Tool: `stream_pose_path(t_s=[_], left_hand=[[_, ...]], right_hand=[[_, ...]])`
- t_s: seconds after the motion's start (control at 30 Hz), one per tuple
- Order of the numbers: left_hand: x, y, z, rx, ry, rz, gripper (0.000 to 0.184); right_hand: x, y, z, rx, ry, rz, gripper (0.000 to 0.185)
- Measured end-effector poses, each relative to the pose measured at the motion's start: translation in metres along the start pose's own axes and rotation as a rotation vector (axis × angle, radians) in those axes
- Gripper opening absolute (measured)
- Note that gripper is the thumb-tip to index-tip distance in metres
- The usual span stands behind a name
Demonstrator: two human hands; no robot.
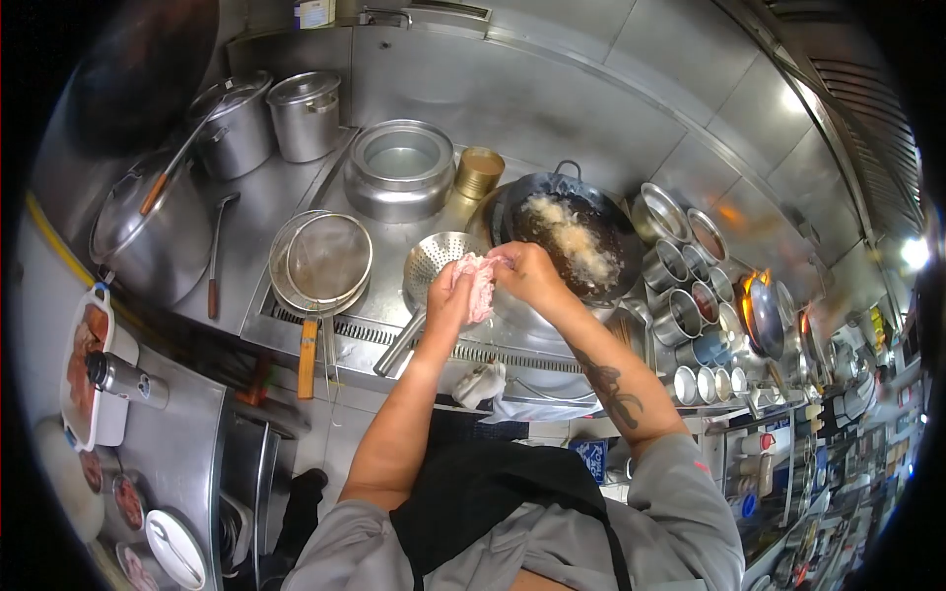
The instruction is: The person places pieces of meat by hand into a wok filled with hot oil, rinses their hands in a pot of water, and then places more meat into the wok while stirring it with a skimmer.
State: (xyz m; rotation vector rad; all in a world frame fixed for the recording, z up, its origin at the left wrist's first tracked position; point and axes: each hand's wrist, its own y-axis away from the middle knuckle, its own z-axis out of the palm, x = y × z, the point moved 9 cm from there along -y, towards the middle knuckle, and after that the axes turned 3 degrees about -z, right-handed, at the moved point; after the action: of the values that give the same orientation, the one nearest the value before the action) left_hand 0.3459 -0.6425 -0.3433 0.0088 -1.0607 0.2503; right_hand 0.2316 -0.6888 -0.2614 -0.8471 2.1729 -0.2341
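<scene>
A pale pink piece of raw meat (480, 288) is held between both hands in front of the stove. My left hand (450, 298) is closed around its left side. My right hand (529, 275) pinches its upper right edge. Just behind my left hand lies a perforated metal ladle (434, 258), its handle pointing toward me. To the right, beyond my right hand, a black wok (613, 219) holds dark oil with pale food (572, 236) bubbling in it.
Mesh strainers (330, 258) with a wooden handle lie at left. Behind stand a steel pot (400, 182) and a gold can (480, 173). Metal containers (678, 317) and a pan beside flames (764, 313) are at right. A white tray of meat (116, 340) sits far left.
</scene>
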Motion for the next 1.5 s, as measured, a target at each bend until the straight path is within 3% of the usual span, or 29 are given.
stream_pose_path(t_s=[0.23, 0.43, 0.53, 0.67, 0.83, 0.93, 1.03, 1.13, 1.27, 1.4, 1.5], left_hand=[[-0.002, -0.002, -0.01, 0.005, 0.069, 0.029, 0.023], [-0.036, -0.006, -0.011, 0.063, 0.319, -0.286, 0.027], [-0.039, -0.004, -0.009, -0.002, 0.367, -0.323, 0.029], [-0.034, -0.002, 0.0, -0.014, 0.435, -0.321, 0.029], [-0.037, -0.012, -0.005, 0.044, 0.283, -0.209, 0.029], [-0.031, -0.012, -0.009, 0.125, 0.22, -0.128, 0.029], [-0.039, -0.014, -0.009, 0.046, 0.344, -0.212, 0.028], [-0.037, -0.013, -0.019, 0.108, 0.391, -0.208, 0.028], [-0.039, -0.016, -0.028, 0.154, 0.397, -0.224, 0.029], [-0.038, -0.016, -0.034, 0.151, 0.383, -0.242, 0.03], [-0.032, -0.015, -0.035, 0.163, 0.365, -0.243, 0.029]], right_hand=[[0.027, 0.005, 0.005, -0.125, -0.504, 0.391, 0.016], [0.007, 0.003, 0.008, -0.128, -0.963, 0.468, 0.015], [0.015, 0.004, 0.011, -0.137, -0.972, 0.452, 0.018], [0.019, 0.011, 0.022, -0.139, -0.4, 0.245, 0.023], [0.039, 0.025, 0.038, -0.179, -0.499, 0.331, 0.025], [0.015, 0.025, 0.037, -0.066, -0.301, 0.011, 0.031], [0.036, 0.03, 0.04, -0.061, -0.768, 0.4, 0.032], [0.053, 0.032, 0.036, 0.043, -1.173, 0.639, 0.027], [0.032, 0.031, 0.035, -0.071, -1.564, 0.571, 0.029], [0.045, 0.035, 0.035, 0.023, -1.316, 0.629, 0.017], [0.024, 0.038, 0.028, -0.005, -1.358, 0.6, 0.015]])
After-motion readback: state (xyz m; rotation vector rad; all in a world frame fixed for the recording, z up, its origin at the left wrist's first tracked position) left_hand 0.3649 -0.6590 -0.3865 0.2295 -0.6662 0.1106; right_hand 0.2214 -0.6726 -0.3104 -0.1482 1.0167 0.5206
